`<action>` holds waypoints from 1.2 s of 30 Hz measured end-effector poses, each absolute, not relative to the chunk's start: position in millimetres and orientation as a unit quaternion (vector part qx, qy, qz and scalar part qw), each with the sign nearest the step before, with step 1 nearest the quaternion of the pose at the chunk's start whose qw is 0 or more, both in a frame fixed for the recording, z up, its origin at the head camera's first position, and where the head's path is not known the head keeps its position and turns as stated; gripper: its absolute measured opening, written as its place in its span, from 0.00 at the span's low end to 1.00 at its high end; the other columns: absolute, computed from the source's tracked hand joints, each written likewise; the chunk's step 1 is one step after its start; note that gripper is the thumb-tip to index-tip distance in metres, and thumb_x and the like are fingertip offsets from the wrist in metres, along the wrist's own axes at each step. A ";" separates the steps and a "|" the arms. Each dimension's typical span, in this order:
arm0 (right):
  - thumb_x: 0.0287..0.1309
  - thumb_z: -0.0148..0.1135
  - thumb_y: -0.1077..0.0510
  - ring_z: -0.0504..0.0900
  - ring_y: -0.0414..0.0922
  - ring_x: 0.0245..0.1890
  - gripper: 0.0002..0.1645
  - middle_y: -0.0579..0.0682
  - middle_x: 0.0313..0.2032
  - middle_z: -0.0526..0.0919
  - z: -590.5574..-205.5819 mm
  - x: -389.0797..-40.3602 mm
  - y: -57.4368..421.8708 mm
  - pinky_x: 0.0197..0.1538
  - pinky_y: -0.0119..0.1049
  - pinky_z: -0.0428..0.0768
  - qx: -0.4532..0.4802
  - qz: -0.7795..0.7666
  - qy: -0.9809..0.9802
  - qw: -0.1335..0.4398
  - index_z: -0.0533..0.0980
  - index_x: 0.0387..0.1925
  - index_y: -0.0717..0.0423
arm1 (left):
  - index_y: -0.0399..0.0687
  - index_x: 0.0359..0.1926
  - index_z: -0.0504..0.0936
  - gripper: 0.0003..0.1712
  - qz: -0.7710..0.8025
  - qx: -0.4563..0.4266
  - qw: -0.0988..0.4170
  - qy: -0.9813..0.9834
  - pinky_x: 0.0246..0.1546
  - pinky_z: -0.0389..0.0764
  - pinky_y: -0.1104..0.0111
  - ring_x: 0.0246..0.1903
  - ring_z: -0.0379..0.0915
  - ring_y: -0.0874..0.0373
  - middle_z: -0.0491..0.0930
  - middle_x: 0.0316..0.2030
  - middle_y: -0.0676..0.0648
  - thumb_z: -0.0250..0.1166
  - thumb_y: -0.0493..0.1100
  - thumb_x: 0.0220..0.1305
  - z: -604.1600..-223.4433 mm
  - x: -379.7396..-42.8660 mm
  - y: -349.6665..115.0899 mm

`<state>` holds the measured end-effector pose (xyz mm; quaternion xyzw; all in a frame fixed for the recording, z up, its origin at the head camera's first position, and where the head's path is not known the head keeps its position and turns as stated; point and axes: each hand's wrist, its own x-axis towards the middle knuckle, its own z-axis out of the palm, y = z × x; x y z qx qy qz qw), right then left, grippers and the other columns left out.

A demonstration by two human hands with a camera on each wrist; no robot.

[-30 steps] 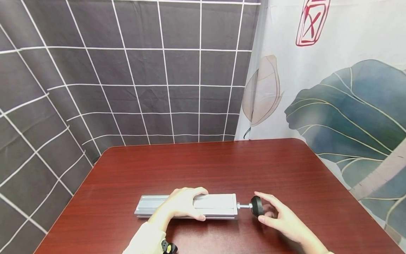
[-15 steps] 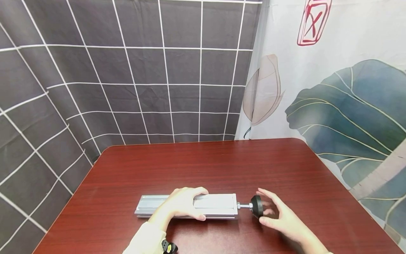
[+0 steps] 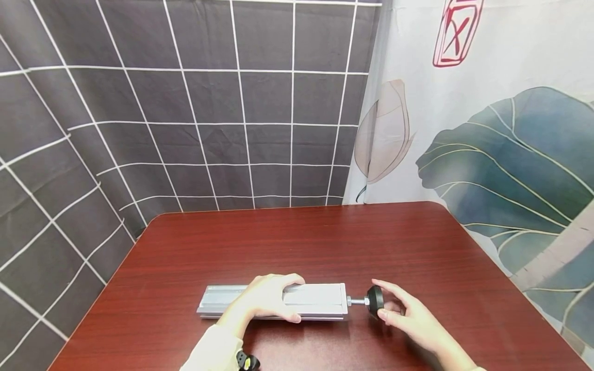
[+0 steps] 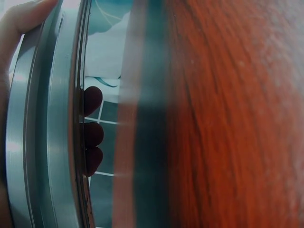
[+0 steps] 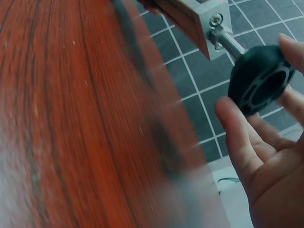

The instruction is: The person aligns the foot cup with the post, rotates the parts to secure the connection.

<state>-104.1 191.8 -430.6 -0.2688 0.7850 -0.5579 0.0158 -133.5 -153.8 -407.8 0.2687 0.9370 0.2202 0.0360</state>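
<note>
A silver aluminium profile point(image 3: 320, 294) lies lengthwise across the table, with an end plate point(image 5: 204, 28) on its right end. My left hand point(image 3: 264, 296) grips it near the middle from above. In the left wrist view, several fingertips point(image 4: 94, 135) show past the profile's far edge. Out of the end plate runs a threaded rod point(image 3: 357, 301) with nuts, carrying a round black leveling foot point(image 5: 251, 71). My right hand point(image 3: 413, 317) pinches the foot's rim between thumb and fingers. The foot's hollow underside faces the palm.
The red-brown wooden table point(image 3: 297, 242) has rounded far corners. Behind it hangs a dark grey curtain point(image 3: 213, 113) with a white grid. A white curtain point(image 3: 417, 175) with leaf prints hangs at the right. A black wrist strap point(image 3: 247, 360) is on the left sleeve.
My right hand's fingers spread off the foot's rim half a second ago and now close on it again. The left hand and the profile stay put.
</note>
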 end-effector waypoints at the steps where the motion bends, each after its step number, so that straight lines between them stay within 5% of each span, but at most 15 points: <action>1: 0.57 0.58 0.67 0.80 0.43 0.26 0.29 0.51 0.38 0.77 -430.2 -104.3 190.9 0.30 0.35 0.77 -0.256 -0.561 0.787 0.019 0.66 0.61 0.54 | 0.68 0.53 0.75 0.41 0.220 0.269 0.036 0.937 0.40 0.72 0.59 0.40 0.75 0.66 0.80 0.42 0.63 0.71 0.69 0.31 -407.7 -133.5 -153.4; 8: 0.65 0.48 0.65 0.79 0.46 0.18 0.22 0.47 0.30 0.81 -428.2 -105.7 188.9 0.25 0.38 0.77 -0.247 -0.559 0.791 0.028 0.64 0.60 0.62 | 0.69 0.53 0.75 0.41 0.217 0.269 0.035 0.938 0.40 0.72 0.60 0.40 0.75 0.66 0.80 0.42 0.62 0.70 0.69 0.31 -408.7 -134.1 -153.1; 15: 0.51 0.62 0.71 0.77 0.39 0.48 0.44 0.40 0.58 0.69 -434.5 -105.0 196.4 0.44 0.32 0.76 -0.302 -0.569 0.765 0.019 0.54 0.68 0.57 | 0.70 0.52 0.75 0.40 0.216 0.267 0.035 0.938 0.40 0.72 0.60 0.40 0.75 0.66 0.80 0.41 0.62 0.71 0.69 0.31 -409.2 -133.9 -154.4; 20: 0.48 0.65 0.73 0.73 0.38 0.54 0.46 0.46 0.63 0.61 -438.2 -105.2 196.7 0.48 0.30 0.74 -0.350 -0.559 0.752 0.024 0.54 0.68 0.61 | 0.69 0.52 0.75 0.41 0.216 0.267 0.031 0.939 0.40 0.73 0.60 0.40 0.76 0.65 0.80 0.41 0.61 0.71 0.69 0.31 -411.1 -134.4 -155.7; 36: 0.58 0.57 0.67 0.79 0.44 0.21 0.29 0.52 0.36 0.78 -432.2 -103.7 191.1 0.26 0.37 0.77 -0.256 -0.567 0.782 0.021 0.66 0.61 0.54 | 0.67 0.54 0.75 0.42 0.210 0.275 0.032 0.938 0.41 0.72 0.59 0.40 0.76 0.66 0.80 0.43 0.62 0.70 0.70 0.32 -411.4 -134.3 -152.9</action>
